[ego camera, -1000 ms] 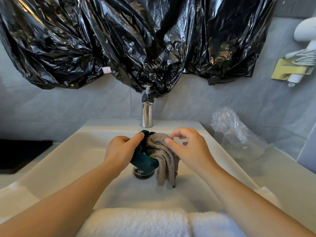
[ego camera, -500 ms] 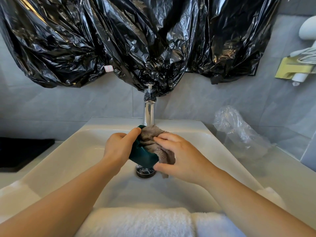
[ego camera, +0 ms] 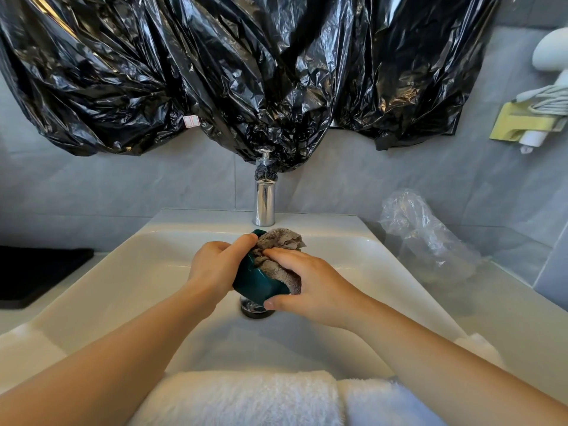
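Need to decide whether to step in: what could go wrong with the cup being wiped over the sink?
1. The left hand holds the green cup tilted above the drain; a slip might knock it against the sink.
2. The right hand presses the grey cloth into it; a hard push might twist the cup loose.
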The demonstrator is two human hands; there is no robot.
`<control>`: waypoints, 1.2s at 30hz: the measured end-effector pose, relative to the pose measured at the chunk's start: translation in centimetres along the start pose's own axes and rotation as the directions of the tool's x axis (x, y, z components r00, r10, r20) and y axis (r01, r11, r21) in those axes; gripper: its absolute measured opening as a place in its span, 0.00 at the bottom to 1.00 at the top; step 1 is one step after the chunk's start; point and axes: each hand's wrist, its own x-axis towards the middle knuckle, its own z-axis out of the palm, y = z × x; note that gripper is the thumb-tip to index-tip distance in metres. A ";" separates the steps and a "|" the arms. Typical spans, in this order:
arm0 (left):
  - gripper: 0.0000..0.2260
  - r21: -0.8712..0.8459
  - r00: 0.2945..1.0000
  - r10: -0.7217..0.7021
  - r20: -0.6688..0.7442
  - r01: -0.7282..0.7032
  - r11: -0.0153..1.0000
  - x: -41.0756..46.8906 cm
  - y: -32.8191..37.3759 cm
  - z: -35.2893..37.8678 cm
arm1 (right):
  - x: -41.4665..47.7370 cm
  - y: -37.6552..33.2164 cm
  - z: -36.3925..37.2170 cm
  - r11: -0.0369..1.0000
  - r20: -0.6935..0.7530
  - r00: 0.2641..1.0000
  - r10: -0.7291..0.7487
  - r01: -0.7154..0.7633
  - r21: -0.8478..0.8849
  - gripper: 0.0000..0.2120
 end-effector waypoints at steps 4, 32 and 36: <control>0.19 -0.039 1.000 -0.029 0.009 0.030 0.999 0.2 0.0 0.0 | -0.1 -0.4 0.2 0.998 -0.015 1.000 -0.001 0.002 0.070 0.30; 0.24 0.051 0.998 0.050 0.022 -0.051 0.997 0.3 -0.2 0.0 | -0.1 -0.2 0.2 0.956 0.106 0.994 0.005 0.026 -0.292 0.34; 0.24 0.070 0.997 0.063 0.033 -0.066 0.995 0.4 -0.5 0.0 | 0.1 -0.7 0.0 0.893 0.090 0.994 0.065 -0.018 -0.450 0.29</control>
